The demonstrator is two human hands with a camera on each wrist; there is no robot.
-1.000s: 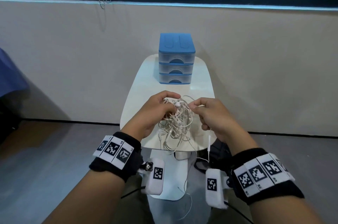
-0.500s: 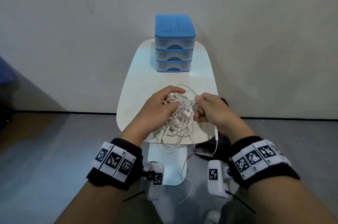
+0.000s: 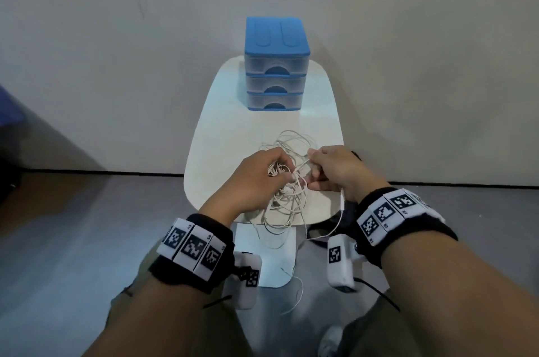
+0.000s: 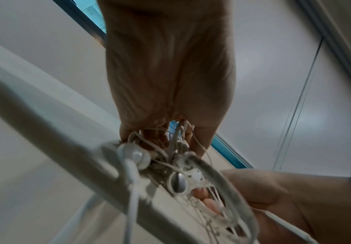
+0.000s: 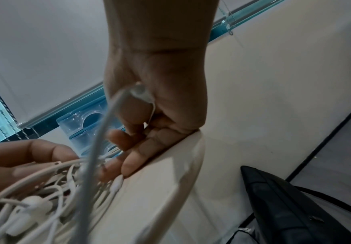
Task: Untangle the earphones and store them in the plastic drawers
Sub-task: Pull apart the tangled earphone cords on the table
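Here my left hand [image 3: 256,175] grips the tangled earphones [image 3: 287,196] over the table's [image 3: 221,135] near edge; my right hand [image 3: 335,170] pinches one cord; the plastic drawers [image 3: 275,70] stand shut at the far edge.

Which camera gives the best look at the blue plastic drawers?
The head view: the plastic drawers stand whole at the table's far end, all three shut. The right wrist view catches only a blurred part behind cables; the left wrist view barely shows them.
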